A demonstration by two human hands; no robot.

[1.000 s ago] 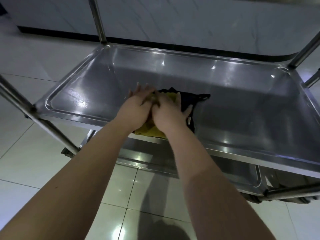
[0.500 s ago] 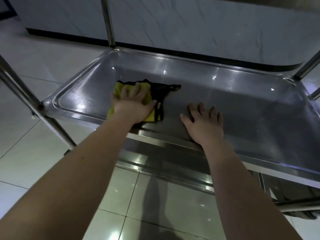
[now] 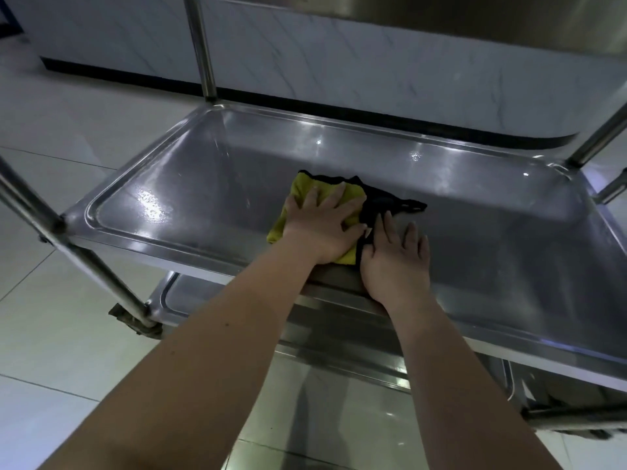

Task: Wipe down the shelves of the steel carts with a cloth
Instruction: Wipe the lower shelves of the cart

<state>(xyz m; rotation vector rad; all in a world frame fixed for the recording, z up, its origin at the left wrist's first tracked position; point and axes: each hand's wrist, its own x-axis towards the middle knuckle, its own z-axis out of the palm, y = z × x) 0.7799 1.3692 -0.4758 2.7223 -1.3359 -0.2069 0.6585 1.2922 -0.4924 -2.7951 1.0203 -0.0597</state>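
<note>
Cloth [image 3: 303, 191], yellow with black edging, lies flat on the cart shelf [image 3: 492, 249] beside the 6 o'clock rim. Left hand [image 3: 322, 228] presses on it, fingers spread. Right hand [image 3: 395, 256] lies flat at its 3 o'clock, index finger on the black edge. Bare steel runs toward 9, 12 and 3 o'clock.

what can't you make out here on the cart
Head view only:
- Cloth: its middle is hidden under the left hand.
- Lower shelf: mostly covered by the wiped shelf and both forearms.
- Rear left post: cut off by the top edge.
- Caster: too dim to make out.
</note>
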